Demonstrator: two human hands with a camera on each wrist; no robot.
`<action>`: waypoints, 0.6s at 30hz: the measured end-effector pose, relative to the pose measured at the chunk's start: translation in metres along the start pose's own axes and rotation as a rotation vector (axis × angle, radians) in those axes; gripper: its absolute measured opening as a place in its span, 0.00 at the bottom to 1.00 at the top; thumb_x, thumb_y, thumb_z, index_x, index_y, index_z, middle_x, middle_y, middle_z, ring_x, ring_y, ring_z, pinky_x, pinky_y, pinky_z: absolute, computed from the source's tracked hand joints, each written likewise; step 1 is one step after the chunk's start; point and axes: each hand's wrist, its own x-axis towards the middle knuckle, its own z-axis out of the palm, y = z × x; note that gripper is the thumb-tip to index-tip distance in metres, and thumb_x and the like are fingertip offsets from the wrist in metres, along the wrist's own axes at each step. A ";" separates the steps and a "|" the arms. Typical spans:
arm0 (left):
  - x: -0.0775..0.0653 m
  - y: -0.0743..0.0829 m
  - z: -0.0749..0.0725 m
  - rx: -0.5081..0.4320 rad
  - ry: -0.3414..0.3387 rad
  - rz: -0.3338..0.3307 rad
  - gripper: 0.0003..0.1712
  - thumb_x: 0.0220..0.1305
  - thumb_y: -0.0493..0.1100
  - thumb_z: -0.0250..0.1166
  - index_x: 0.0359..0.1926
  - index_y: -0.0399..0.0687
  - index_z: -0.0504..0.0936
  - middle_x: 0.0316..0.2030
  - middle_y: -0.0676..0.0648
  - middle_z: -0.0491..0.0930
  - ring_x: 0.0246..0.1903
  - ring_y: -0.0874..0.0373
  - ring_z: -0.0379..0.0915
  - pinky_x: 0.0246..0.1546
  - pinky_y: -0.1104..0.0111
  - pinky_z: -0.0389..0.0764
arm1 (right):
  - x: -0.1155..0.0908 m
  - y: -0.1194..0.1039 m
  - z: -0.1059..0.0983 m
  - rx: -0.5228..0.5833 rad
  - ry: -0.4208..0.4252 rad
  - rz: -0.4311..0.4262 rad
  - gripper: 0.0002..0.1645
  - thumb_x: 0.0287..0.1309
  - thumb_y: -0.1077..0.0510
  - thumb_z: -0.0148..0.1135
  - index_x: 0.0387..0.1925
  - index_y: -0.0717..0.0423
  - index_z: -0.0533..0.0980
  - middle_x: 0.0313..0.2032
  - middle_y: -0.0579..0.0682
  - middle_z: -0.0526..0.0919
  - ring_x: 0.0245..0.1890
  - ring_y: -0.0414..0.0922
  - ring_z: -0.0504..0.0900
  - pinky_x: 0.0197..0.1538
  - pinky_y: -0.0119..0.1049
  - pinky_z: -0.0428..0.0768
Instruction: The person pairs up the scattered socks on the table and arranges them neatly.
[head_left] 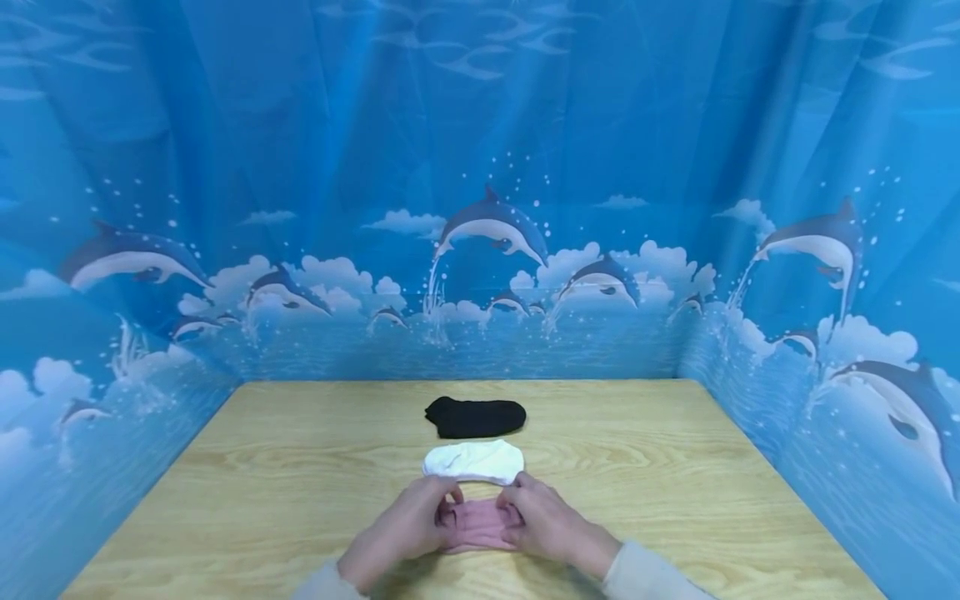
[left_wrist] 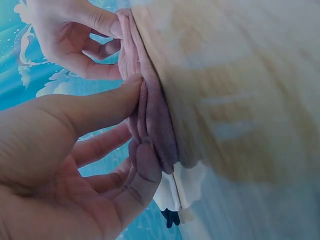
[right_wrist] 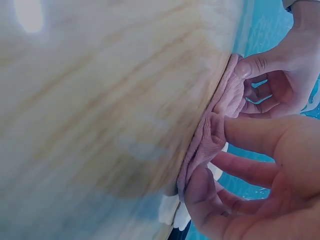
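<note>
A pink sock (head_left: 478, 525) with a ribbed weave lies bunched on the table near its front edge. My left hand (head_left: 408, 521) pinches its left end between thumb and fingers. At the opposite end, my right hand (head_left: 551, 523) grips the cloth the same way. Both wrist views show the pink sock (left_wrist: 155, 120) gathered in folds, with the thumbs on its near side and fingertips at its far edge. Just beyond the hands lies a white sock (head_left: 474, 460), laid flat sideways; the fingers come close to its near edge.
Behind the white sock lies a flat black sock (head_left: 480, 418). The light wood-grain table (head_left: 315, 450) stretches to both sides. A blue curtain (head_left: 480, 108) printed with dolphins hangs along its back, left and right.
</note>
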 end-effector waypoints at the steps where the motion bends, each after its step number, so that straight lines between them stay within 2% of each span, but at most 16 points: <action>1: 0.000 0.000 -0.001 -0.008 -0.007 -0.004 0.20 0.42 0.32 0.77 0.41 0.42 0.83 0.28 0.53 0.80 0.29 0.65 0.73 0.32 0.72 0.75 | 0.000 0.001 -0.001 0.001 -0.004 -0.007 0.21 0.47 0.61 0.80 0.45 0.60 0.84 0.33 0.45 0.74 0.30 0.32 0.67 0.32 0.26 0.71; 4: -0.002 0.003 -0.006 -0.047 -0.035 -0.029 0.25 0.45 0.33 0.78 0.47 0.39 0.83 0.29 0.52 0.81 0.29 0.64 0.73 0.32 0.71 0.77 | 0.000 0.001 -0.005 0.004 -0.007 -0.023 0.18 0.50 0.61 0.78 0.44 0.58 0.84 0.32 0.44 0.76 0.30 0.31 0.68 0.32 0.26 0.71; 6: -0.003 0.006 -0.013 -0.076 -0.043 -0.070 0.27 0.48 0.35 0.79 0.51 0.39 0.82 0.31 0.51 0.81 0.30 0.63 0.73 0.32 0.71 0.77 | 0.000 0.001 -0.010 0.019 0.003 -0.019 0.15 0.54 0.61 0.75 0.44 0.59 0.84 0.32 0.46 0.79 0.30 0.32 0.70 0.33 0.26 0.73; 10: -0.005 0.007 -0.032 -0.076 0.028 -0.163 0.30 0.54 0.41 0.78 0.58 0.41 0.80 0.38 0.46 0.81 0.33 0.59 0.74 0.32 0.68 0.76 | 0.001 0.003 -0.026 0.082 0.030 0.075 0.14 0.60 0.61 0.70 0.48 0.62 0.84 0.40 0.53 0.86 0.31 0.37 0.78 0.33 0.30 0.78; 12: -0.005 0.003 -0.043 -0.044 0.080 -0.231 0.33 0.58 0.44 0.76 0.63 0.44 0.77 0.45 0.42 0.82 0.37 0.55 0.78 0.35 0.63 0.81 | 0.001 0.005 -0.035 0.092 0.059 0.141 0.17 0.62 0.60 0.69 0.51 0.63 0.82 0.47 0.58 0.86 0.36 0.44 0.83 0.39 0.38 0.84; 14: -0.006 -0.004 -0.054 0.010 0.123 -0.284 0.38 0.61 0.45 0.74 0.71 0.46 0.71 0.55 0.37 0.81 0.47 0.46 0.81 0.47 0.53 0.85 | 0.000 0.009 -0.044 0.060 0.097 0.203 0.20 0.63 0.59 0.68 0.55 0.62 0.81 0.55 0.62 0.84 0.46 0.54 0.85 0.51 0.50 0.85; 16: -0.007 -0.010 -0.064 0.075 0.155 -0.312 0.41 0.65 0.44 0.72 0.75 0.46 0.66 0.62 0.32 0.77 0.56 0.38 0.79 0.56 0.44 0.82 | -0.002 0.014 -0.051 0.007 0.128 0.266 0.24 0.65 0.56 0.67 0.60 0.60 0.78 0.62 0.66 0.79 0.59 0.65 0.81 0.62 0.63 0.78; 18: -0.008 -0.017 -0.073 0.136 0.165 -0.319 0.42 0.68 0.45 0.69 0.78 0.45 0.61 0.68 0.29 0.70 0.64 0.31 0.72 0.63 0.38 0.75 | -0.005 0.019 -0.057 -0.049 0.139 0.331 0.28 0.68 0.53 0.65 0.65 0.59 0.75 0.69 0.70 0.71 0.68 0.71 0.71 0.67 0.72 0.69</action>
